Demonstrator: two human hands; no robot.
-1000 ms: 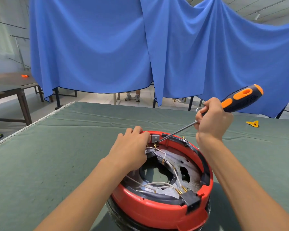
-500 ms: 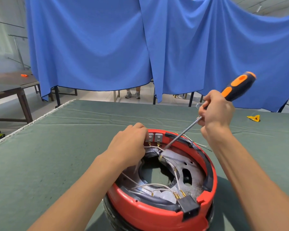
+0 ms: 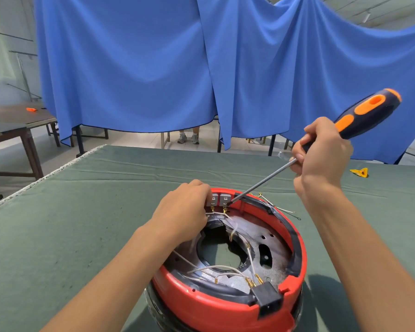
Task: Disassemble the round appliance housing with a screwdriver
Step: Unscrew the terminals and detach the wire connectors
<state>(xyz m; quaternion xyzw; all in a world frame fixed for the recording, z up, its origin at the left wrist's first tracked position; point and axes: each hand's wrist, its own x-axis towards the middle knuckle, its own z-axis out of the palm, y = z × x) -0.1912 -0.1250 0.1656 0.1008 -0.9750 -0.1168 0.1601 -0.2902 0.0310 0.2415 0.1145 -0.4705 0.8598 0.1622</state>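
The round red appliance housing [image 3: 216, 305] stands open side up near the table's front edge, showing a metal plate, white wires and a black socket. My left hand [image 3: 182, 212] grips the far rim beside two small grey terminal blocks [image 3: 219, 200]. My right hand [image 3: 321, 152] holds a screwdriver [image 3: 367, 113] with a black and orange handle, fingers curled round its lower handle and shaft. The shaft slopes down to the left, and its tip touches the right terminal block.
A green cloth covers the table [image 3: 82, 224]. A small yellow piece [image 3: 359, 172] lies at the far right, and loose thin wires [image 3: 283, 208] lie behind the housing. Blue curtains [image 3: 153, 68] hang beyond the table. A brown bench [image 3: 10, 125] stands at the left.
The screwdriver tip dipped into the housing, then rose to the right terminal block. My right hand moved up and right. My left hand stayed on the rim.
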